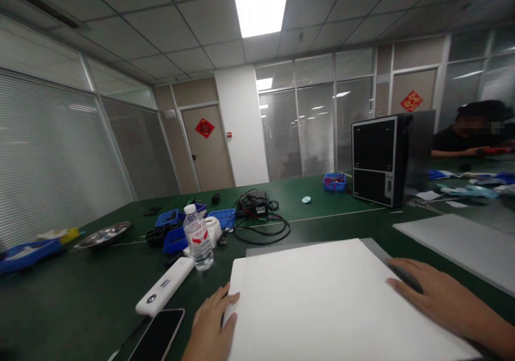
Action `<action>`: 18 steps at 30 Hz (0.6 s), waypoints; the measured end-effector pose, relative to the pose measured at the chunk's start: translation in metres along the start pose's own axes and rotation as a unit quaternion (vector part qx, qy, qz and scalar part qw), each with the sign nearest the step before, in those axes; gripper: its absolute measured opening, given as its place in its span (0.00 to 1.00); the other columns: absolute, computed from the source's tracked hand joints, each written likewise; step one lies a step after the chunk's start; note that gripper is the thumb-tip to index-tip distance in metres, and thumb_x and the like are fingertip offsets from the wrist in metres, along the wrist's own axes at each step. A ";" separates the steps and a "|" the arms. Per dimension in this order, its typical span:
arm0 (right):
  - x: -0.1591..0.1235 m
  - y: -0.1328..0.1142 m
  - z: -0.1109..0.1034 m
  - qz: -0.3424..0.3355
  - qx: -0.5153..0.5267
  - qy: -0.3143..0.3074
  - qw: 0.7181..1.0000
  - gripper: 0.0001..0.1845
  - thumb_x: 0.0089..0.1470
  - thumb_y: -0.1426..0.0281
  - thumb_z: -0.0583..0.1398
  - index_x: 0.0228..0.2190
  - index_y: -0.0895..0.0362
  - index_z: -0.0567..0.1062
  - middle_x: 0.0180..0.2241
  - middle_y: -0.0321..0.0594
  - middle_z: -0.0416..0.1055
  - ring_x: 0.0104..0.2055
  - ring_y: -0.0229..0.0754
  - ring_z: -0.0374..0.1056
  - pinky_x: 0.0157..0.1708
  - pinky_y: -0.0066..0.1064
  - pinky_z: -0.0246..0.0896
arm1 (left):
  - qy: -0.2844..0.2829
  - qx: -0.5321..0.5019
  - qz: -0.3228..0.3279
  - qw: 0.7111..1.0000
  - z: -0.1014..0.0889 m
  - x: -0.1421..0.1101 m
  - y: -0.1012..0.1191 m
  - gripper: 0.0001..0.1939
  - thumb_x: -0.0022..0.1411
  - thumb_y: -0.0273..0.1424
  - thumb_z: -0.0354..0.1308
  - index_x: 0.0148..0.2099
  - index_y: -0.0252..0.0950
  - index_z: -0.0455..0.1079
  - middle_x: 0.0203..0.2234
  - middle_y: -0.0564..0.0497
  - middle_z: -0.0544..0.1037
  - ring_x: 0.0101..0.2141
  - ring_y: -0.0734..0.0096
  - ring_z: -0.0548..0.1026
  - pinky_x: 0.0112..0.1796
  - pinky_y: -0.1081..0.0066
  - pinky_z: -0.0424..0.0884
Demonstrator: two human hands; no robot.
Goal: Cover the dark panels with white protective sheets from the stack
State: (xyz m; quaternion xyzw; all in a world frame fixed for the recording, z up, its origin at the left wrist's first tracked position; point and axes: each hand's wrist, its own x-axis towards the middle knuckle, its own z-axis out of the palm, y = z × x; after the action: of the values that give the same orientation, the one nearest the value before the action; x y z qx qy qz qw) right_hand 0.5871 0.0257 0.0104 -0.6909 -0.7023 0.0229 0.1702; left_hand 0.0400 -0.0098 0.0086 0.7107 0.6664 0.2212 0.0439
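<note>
A large white board [322, 302] with a pale, plain face lies in front of me. My left hand [215, 323] grips its left edge, the thumb and fingertips resting at the rim. At the opposite edge, my right hand [438, 294] has its thumb over the white face and its fingers stretched along the side. Beneath the far end of the board, a grey sheet [265, 251] shows partly. A phone [159, 334] and a white oblong device [167, 286] lie left of my left hand. A water bottle [198, 243] stands upright just beyond them.
Blue bins [223, 218], a black adapter with cables [255, 205] and a metal dish [105, 235] sit on the green table [92, 291]. A black computer tower [378, 160] stands back right. Another white board [454, 243] lies right; a person [454, 138] sits beyond.
</note>
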 end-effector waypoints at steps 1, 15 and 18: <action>0.000 0.000 0.001 -0.005 -0.001 -0.011 1.000 0.39 0.60 0.41 0.48 0.62 0.49 0.70 0.63 0.43 0.66 0.65 0.55 0.61 0.67 0.49 0.54 | -0.001 -0.012 -0.002 1.000 -0.001 0.000 0.000 0.23 0.62 0.25 0.54 0.56 0.42 0.78 0.63 0.45 0.72 0.64 0.55 0.69 0.64 0.45 0.60; 0.012 0.038 0.048 -0.061 0.097 -0.029 0.993 0.33 0.59 0.42 0.53 0.62 0.34 0.65 0.70 0.30 0.49 0.72 0.52 0.44 0.71 0.46 0.37 | -0.003 -0.004 0.003 1.000 -0.007 -0.001 -0.002 0.24 0.66 0.30 0.50 0.62 0.41 0.74 0.63 0.46 0.73 0.63 0.54 0.69 0.64 0.46 0.61; 0.016 0.053 0.062 -0.063 0.140 -0.029 0.988 0.30 0.59 0.44 0.53 0.61 0.31 0.66 0.70 0.33 0.51 0.72 0.52 0.46 0.71 0.44 0.39 | 0.005 -0.027 -0.014 1.000 -0.008 -0.001 -0.003 0.26 0.64 0.28 0.50 0.62 0.40 0.73 0.62 0.47 0.74 0.63 0.57 0.70 0.65 0.50 0.61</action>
State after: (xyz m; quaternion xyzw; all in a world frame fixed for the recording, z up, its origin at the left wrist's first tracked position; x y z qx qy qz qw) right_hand 0.6216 0.0567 -0.0592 -0.6141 -0.7386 0.1298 0.2458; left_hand 0.0345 -0.0122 0.0147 0.6989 0.6702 0.2417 0.0625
